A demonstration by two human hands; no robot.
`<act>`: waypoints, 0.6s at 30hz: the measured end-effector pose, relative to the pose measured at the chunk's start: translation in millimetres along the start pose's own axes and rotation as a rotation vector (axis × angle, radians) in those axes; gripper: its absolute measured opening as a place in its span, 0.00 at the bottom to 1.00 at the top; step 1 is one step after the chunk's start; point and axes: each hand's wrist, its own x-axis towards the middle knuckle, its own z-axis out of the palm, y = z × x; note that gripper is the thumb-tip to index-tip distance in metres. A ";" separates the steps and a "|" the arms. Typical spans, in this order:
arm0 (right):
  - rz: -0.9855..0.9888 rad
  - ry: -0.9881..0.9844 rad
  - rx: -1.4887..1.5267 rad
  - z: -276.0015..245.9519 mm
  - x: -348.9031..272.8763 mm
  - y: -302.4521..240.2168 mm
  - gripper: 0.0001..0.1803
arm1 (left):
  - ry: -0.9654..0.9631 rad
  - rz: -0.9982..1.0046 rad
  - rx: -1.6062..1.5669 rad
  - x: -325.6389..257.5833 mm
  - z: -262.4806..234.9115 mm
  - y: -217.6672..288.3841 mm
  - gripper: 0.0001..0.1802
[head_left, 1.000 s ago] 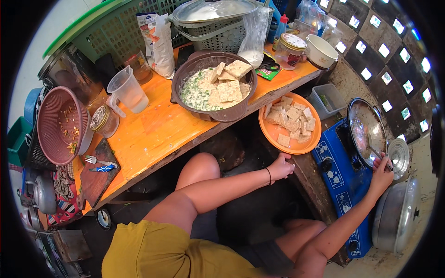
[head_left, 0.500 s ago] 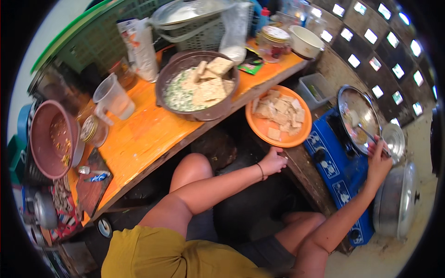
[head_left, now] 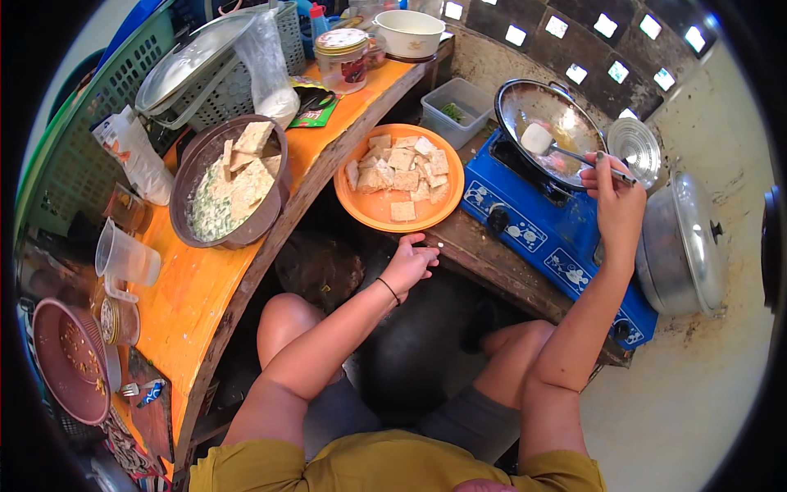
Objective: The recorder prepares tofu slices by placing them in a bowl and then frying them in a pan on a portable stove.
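My right hand point(head_left: 607, 179) grips the dark handle of a spatula point(head_left: 537, 138). Its pale, broad end is over a wok point(head_left: 512, 107) that stands on a blue gas stove point(head_left: 537, 205). Oil and some food show at the bottom of the wok, not clearly. My left hand point(head_left: 410, 266) hangs just off the near rim of an orange plate point(head_left: 352, 211), its fingers loosely bent and apart. A tiny white speck is by its fingertips; whether it touches them I cannot tell. Pale flat square pieces, like sliced tempeh point(head_left: 405, 179), are spread on the plate.
On the orange table point(head_left: 184, 299) at left, a brown bowl point(head_left: 279, 184) holds batter with greens and more slices. A plastic jug point(head_left: 127, 256) and jars stand nearby. Behind the plate is a clear tub point(head_left: 459, 111). A lidded metal pot point(head_left: 684, 246) sits right of the stove.
The view has turned, so everything sits further left. The spatula's end now shows more plainly, apparently lifted in the wok. My left hand's fingers have loosened from a tighter curl.
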 end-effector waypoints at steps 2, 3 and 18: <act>-0.011 -0.019 -0.073 3.4 1.4 5.6 0.17 | 0.014 -0.001 0.007 -1.4 -1.0 1.1 0.33; 0.017 -0.046 -0.091 2.6 1.8 6.3 0.16 | 0.008 -0.003 0.011 -0.7 -1.6 0.4 0.33; 0.059 0.260 -0.161 0.0 19.7 77.5 0.16 | 0.019 0.010 0.045 -0.2 5.3 -1.7 0.29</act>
